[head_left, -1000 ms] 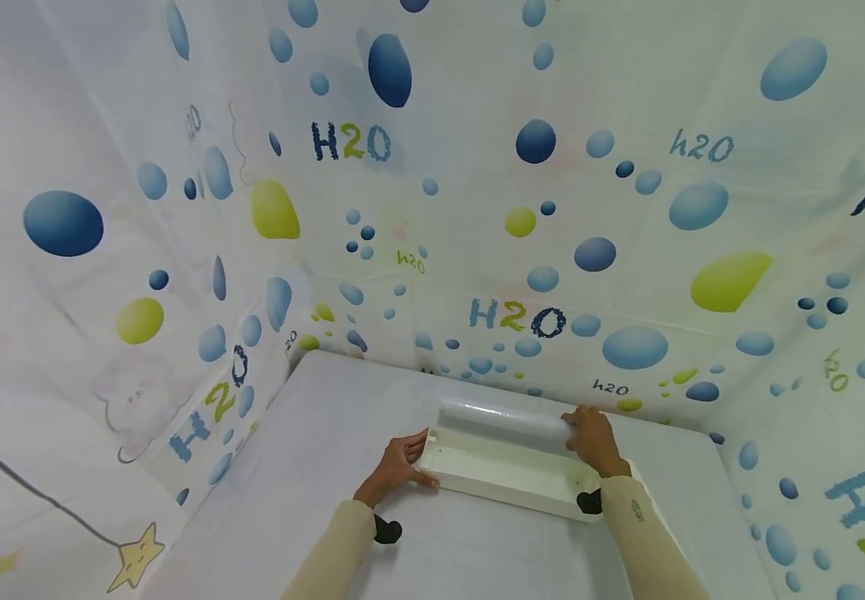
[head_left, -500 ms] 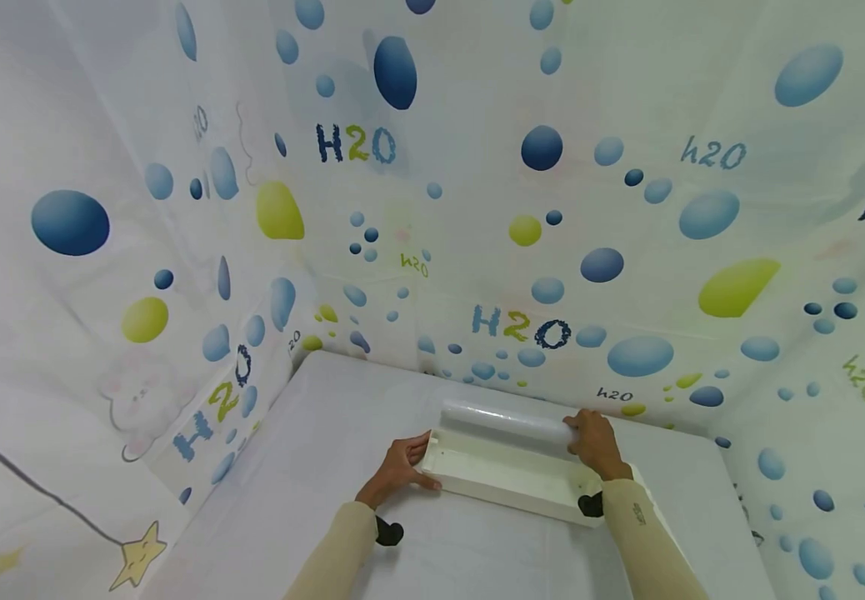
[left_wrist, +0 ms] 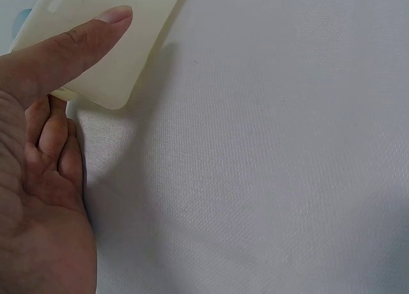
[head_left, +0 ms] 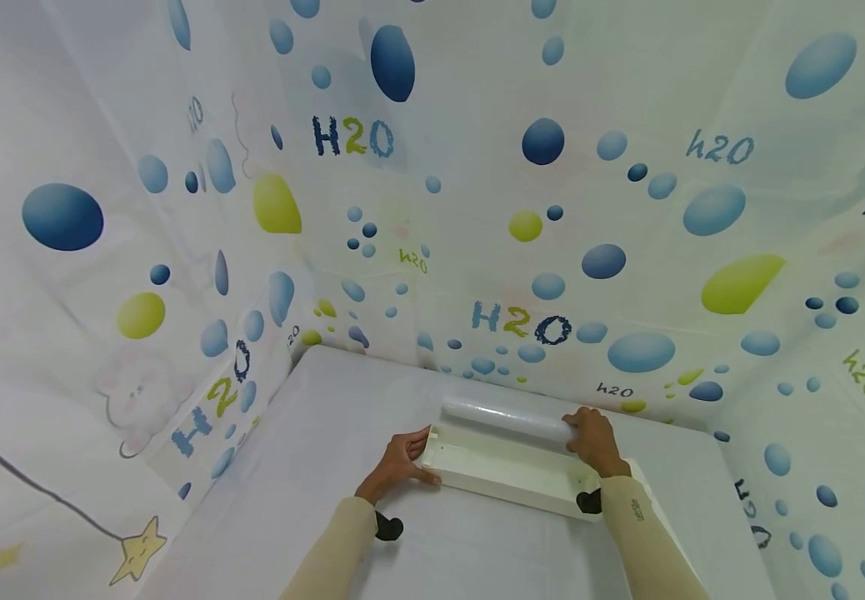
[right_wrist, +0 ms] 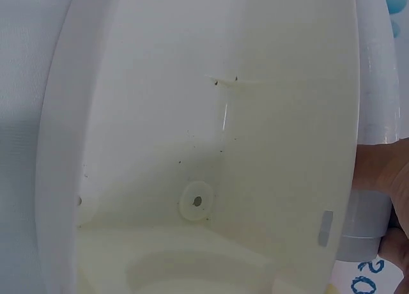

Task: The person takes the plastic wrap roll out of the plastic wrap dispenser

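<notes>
A long, open cream plastic box (head_left: 507, 479) lies on the white-covered table, its hollow side up. My left hand (head_left: 400, 465) grips its left end, the thumb lying along the outer wall (left_wrist: 105, 64) in the left wrist view. Just behind the box lies a shiny roll of clear plastic film (head_left: 503, 417), parallel to it. My right hand (head_left: 596, 442) holds the right end of this roll, its forearm passing over the box's right end. In the right wrist view, the box interior (right_wrist: 160, 108) shows small dark specks and a round hole, and fingers (right_wrist: 377, 169) wrap the roll beside its wall.
A pale, straight-edged piece (head_left: 646, 487) lies partly hidden beneath my right forearm. White fabric walls (head_left: 432, 225) printed with blue and green drops enclose the table (head_left: 342, 408) at the back and sides. Dark wrist-camera parts (head_left: 389, 527) stick out below the sleeves.
The head view has shifted slightly. Both hands keep their holds, and the box and the roll stay in place.
</notes>
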Demonstrator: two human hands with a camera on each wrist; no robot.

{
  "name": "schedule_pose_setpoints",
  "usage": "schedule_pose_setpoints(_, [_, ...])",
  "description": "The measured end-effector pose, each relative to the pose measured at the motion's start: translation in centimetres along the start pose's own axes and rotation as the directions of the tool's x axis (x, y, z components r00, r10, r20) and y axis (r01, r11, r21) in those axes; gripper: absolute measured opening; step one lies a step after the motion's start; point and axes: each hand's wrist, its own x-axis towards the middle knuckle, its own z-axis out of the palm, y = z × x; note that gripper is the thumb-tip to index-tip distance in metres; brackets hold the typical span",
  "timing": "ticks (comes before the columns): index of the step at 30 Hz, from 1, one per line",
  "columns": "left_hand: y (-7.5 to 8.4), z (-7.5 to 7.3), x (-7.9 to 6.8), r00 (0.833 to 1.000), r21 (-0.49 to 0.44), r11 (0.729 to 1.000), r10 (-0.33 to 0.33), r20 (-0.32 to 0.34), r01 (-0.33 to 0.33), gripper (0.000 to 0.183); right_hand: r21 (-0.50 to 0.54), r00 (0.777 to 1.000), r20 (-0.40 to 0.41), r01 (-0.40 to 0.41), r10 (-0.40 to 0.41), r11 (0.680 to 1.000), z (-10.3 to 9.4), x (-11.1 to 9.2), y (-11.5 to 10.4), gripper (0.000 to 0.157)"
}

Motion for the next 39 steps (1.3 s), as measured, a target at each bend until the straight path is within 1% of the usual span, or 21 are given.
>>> schedule_pose_setpoints(5, [0.7,0.1,-0.4,0.999,0.029,0.998,0.047,0.004,-0.048,0.112,0.006,1.000,-0.005,0.009,-0.009,1.000,0.1,-0.1,-0.2,0.052])
schedule_pose_setpoints(8, [0.5,0.1,-0.3,1.000,0.009,1.000,0.010,-0.003,-0.010,0.114,0.020,1.000,-0.005,0.002,-0.002,1.000,0.1,-0.3,-0.3,0.051])
schedule_pose_setpoints(9, [0.2,0.1,-0.2,1.000,-0.001,1.000,0.007,-0.004,-0.007,0.115,0.023,1.000,-0.005,0.002,-0.002,1.000,0.1,-0.4,-0.4,0.051])
schedule_pose_setpoints(12, [-0.6,0.0,0.2,1.000,-0.053,0.998,-0.029,-0.006,0.029,0.118,0.019,1.000,0.000,-0.007,0.007,1.000,0.2,-0.5,-0.4,0.050])
schedule_pose_setpoints(14, [-0.8,0.0,0.3,1.000,-0.060,0.998,-0.025,-0.008,0.024,0.118,0.017,1.000,0.002,-0.009,0.009,1.000,0.3,-0.5,-0.3,0.050])
schedule_pose_setpoints(19, [0.3,0.3,-0.1,1.000,0.018,1.000,0.000,-0.009,0.000,0.112,0.026,1.000,0.010,-0.019,0.018,0.999,0.3,-0.4,-0.3,0.050])
schedule_pose_setpoints(21, [0.8,0.4,-0.3,1.000,0.039,0.999,0.006,-0.007,-0.005,0.110,0.029,1.000,0.010,-0.018,0.018,0.999,0.3,-0.3,-0.3,0.051])
schedule_pose_setpoints(23, [1.0,0.4,-0.3,1.000,0.040,0.999,-0.002,-0.007,0.002,0.109,0.034,1.000,0.008,-0.019,0.019,0.999,0.3,-0.2,-0.4,0.051])
schedule_pose_setpoints(24, [1.0,0.4,-0.3,1.000,0.043,0.999,-0.003,-0.004,0.004,0.109,0.038,1.000,0.008,-0.023,0.022,0.999,0.3,-0.2,-0.4,0.052])
schedule_pose_setpoints(29, [0.7,0.2,-0.3,0.999,0.059,0.998,0.031,0.011,-0.032,0.110,0.052,0.999,0.021,-0.043,0.042,0.998,0.2,-0.2,-0.5,0.054])
schedule_pose_setpoints(31, [0.6,0.1,-0.3,0.999,0.051,0.998,0.030,0.011,-0.030,0.110,0.048,0.999,0.029,-0.045,0.044,0.998,0.4,-0.3,-0.4,0.054])
schedule_pose_setpoints(33, [0.5,0.1,-0.2,1.000,0.037,0.999,0.014,0.008,-0.014,0.111,0.050,0.998,0.035,-0.050,0.048,0.998,0.5,-0.3,-0.3,0.054])
schedule_pose_setpoints(39, [0.4,0.1,-0.3,1.000,0.030,1.000,0.003,0.005,-0.003,0.112,0.042,0.999,0.024,-0.033,0.032,0.999,0.9,-0.5,-0.2,0.054])
